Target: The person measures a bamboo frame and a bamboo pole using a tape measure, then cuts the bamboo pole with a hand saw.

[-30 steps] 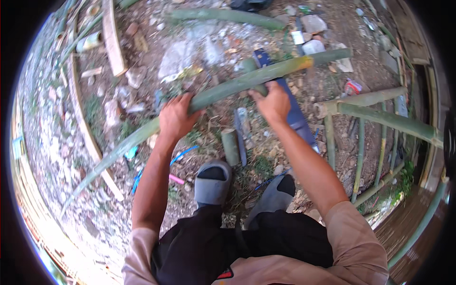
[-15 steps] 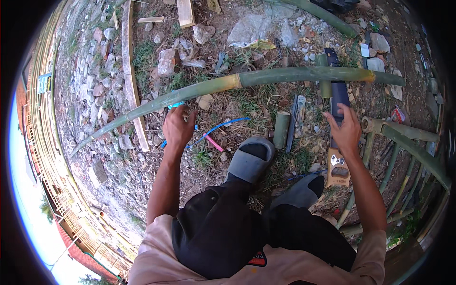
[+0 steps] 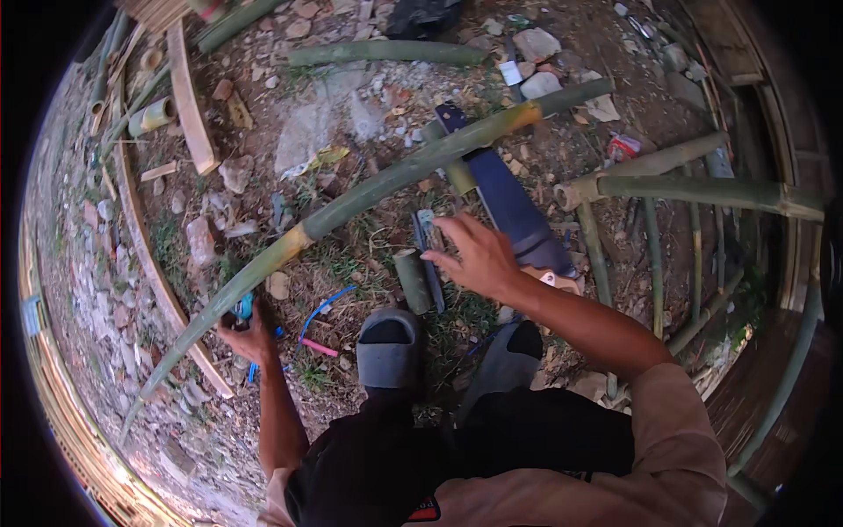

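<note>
My left hand [image 3: 248, 338] is down at the left end of a long green bamboo pole [image 3: 378, 195], its fingers closed round a small turquoise object [image 3: 243, 307] whose kind is hard to make out. Over the ground at centre right, my right hand [image 3: 479, 256] has thumb and fingers apart and holds nothing. Below its fingertips lie a thin dark strip [image 3: 430, 272] and a short cut of bamboo [image 3: 412, 283]. A handsaw [image 3: 511, 211] with a dark blade lies to the right, its wooden handle partly behind my forearm. The pole crosses a short bamboo piece [image 3: 462, 178] near the saw's tip.
Blue strip [image 3: 320, 309] and a pink stick [image 3: 318, 348] lie before my sandals [image 3: 386, 351]. Bamboo framing [image 3: 694, 186] stands at the right. Wooden planks [image 3: 189, 97], stones and another bamboo length [image 3: 386, 53] lie farther off.
The view has swung to the right. My left hand has closed round the turquoise object, and my right hand has moved left, away from the saw.
</note>
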`<state>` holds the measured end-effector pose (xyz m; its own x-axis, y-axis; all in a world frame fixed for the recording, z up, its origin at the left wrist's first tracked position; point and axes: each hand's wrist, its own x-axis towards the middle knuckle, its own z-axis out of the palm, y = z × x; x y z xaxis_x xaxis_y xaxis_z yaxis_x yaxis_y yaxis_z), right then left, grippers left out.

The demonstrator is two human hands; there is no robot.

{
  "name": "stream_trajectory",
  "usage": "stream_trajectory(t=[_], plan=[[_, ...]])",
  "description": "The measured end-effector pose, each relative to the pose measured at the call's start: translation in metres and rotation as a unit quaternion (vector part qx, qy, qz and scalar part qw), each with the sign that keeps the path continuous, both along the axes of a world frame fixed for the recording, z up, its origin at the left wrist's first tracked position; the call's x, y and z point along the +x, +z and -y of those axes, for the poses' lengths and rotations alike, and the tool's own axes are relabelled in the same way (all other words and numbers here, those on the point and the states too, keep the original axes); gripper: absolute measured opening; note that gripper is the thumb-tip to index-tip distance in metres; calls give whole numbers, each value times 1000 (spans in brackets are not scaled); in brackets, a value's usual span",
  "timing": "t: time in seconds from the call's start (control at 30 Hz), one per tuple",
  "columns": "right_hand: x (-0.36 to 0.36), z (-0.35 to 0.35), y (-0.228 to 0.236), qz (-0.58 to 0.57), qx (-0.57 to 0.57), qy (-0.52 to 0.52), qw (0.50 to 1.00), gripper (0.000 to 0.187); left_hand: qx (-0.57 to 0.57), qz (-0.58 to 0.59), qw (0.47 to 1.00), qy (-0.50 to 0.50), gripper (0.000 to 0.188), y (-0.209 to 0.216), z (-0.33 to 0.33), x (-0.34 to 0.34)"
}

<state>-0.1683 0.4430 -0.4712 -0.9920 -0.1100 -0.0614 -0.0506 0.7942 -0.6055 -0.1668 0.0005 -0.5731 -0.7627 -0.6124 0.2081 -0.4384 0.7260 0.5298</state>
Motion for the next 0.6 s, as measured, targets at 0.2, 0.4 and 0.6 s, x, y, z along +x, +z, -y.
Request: stream_trajectory(t=[0.2,0.4,0.6], plan=[[-2,13,8,-3,-27,24,999,55,73,61,991,-91,87,-6,38,-3],[3,17,9,8,-41,59,997,57,-89,104,990,-35,98,-14,46,-12],[2,27,13,0,-52,79,996,59,283,20,951,-122,89,3,26,7]])
